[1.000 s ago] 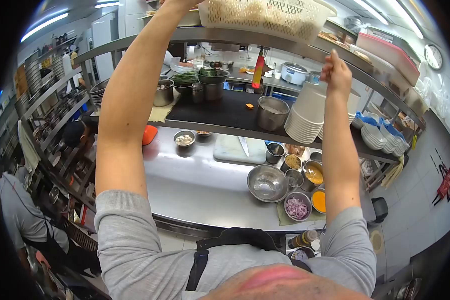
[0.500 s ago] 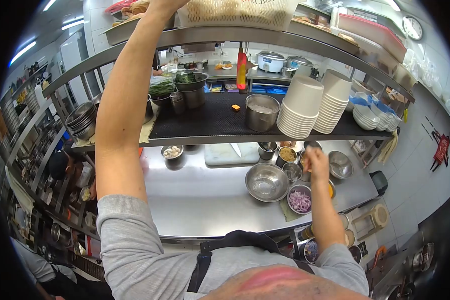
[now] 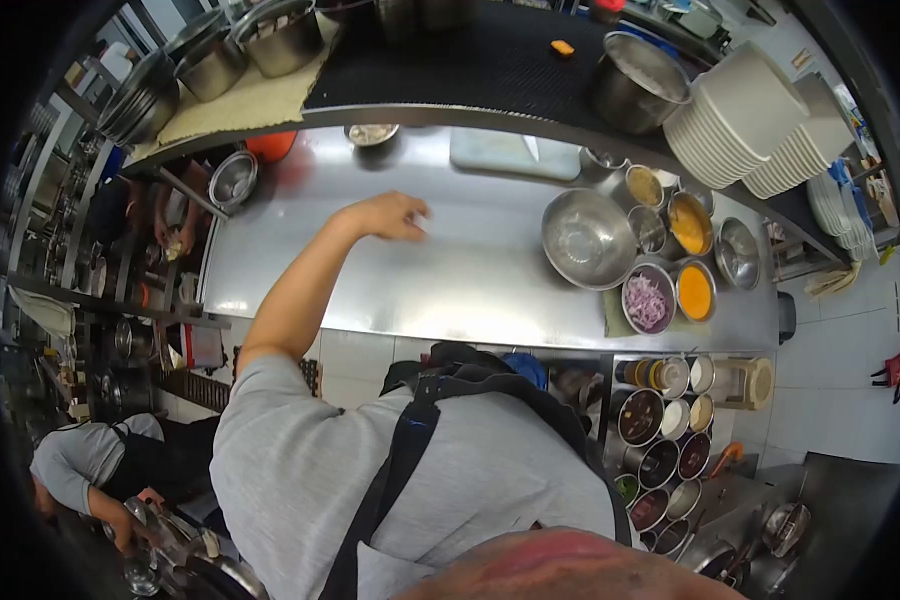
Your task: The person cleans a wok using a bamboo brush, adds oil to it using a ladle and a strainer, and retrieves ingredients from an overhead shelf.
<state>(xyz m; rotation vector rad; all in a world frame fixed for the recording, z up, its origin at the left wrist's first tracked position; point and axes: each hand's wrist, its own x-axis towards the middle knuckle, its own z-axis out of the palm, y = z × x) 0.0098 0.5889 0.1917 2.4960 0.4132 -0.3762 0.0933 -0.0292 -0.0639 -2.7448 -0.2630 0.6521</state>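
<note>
My left hand is over the steel counter, left of the large steel bowl. Its fingers are bent, slightly blurred and partly apart, with nothing visible between them. My right hand is out of the picture. Beyond the left hand are a small bowl of pale pieces and a cutting board with a knife on it. Right of the large bowl stand a bowl of sliced purple onion, a container of bright orange contents and a pot of orange-yellow liquid.
A shelf edge crosses above the counter's back, bearing a steel pot and stacked white containers. Filled round containers stand low at the right. A co-worker bends over at the lower left.
My left hand has come down from the white basket on the upper shelf to above the counter. My right hand has left the picture. The view has tilted down.
</note>
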